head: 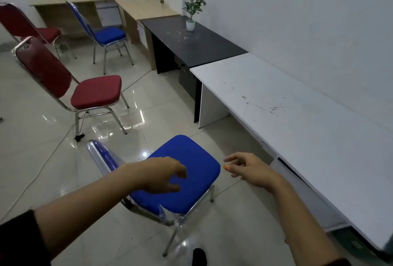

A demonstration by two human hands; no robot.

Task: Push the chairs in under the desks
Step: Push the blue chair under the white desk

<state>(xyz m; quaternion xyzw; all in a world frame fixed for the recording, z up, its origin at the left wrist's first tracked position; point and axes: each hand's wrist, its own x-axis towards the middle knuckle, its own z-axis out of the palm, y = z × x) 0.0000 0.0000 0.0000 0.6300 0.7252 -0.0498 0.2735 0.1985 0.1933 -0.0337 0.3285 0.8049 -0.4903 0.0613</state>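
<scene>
A blue padded chair (187, 180) with a chrome frame stands on the tiled floor just left of the white desk (297, 112), its seat out from under the desk. My left hand (163, 175) hovers over the blue seat with fingers loosely curled, holding nothing. Beside the seat's right edge, between chair and desk, my right hand (246, 168) hangs in the air, relaxed and empty. A red chair (93, 91) stands farther back on the open floor. Another blue chair (108, 36) and a second red chair (32, 27) stand near the wooden desk (136, 6).
A black desk (191, 42) with a small potted plant (192, 14) sits between the white and wooden desks along the right wall. A cable (42, 166) runs across the glossy tiles at left. My foot (198, 256) shows at the bottom.
</scene>
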